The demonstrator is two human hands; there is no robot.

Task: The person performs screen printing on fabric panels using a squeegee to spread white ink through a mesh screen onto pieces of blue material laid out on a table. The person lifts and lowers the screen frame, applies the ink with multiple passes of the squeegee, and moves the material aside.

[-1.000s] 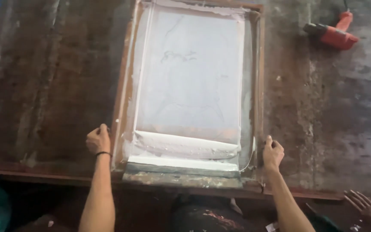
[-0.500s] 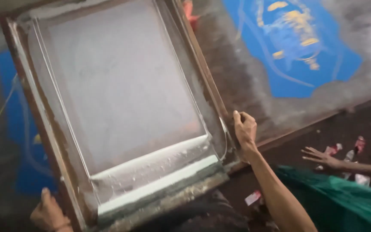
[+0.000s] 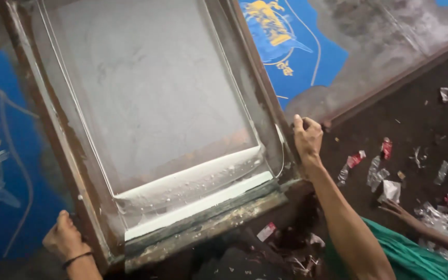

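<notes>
Below, a large screen-printing frame (image 3: 146, 129) fills most of the view, lying tilted across a long counter (image 3: 390, 46). Its rim is dark, rusty brown and stained, and the pale grey mesh inside is smeared with white ink that pools in a thick band (image 3: 193, 189) along the near edge. The left hand (image 3: 64, 239), with a dark band at its wrist, is closed on the frame's near left corner. The right hand (image 3: 307, 136) is clamped on the frame's right edge near the lower corner, fingers curled over the rim.

Under and beside the frame lies blue cloth: one piece (image 3: 291, 46) to the upper right bears a yellow and white printed figure, and another (image 3: 1, 171) shows at the left with the same colours. The counter's surface is grey, mottled and caked with old whitish residue, and its brown edge runs diagonally at the right.

Beyond that edge the floor (image 3: 421, 119) is dark and littered with scraps of torn wrapping (image 3: 385, 181), white, silver and red. At the lower right another person's arm (image 3: 421, 225) reaches in low above green fabric (image 3: 395, 254).
</notes>
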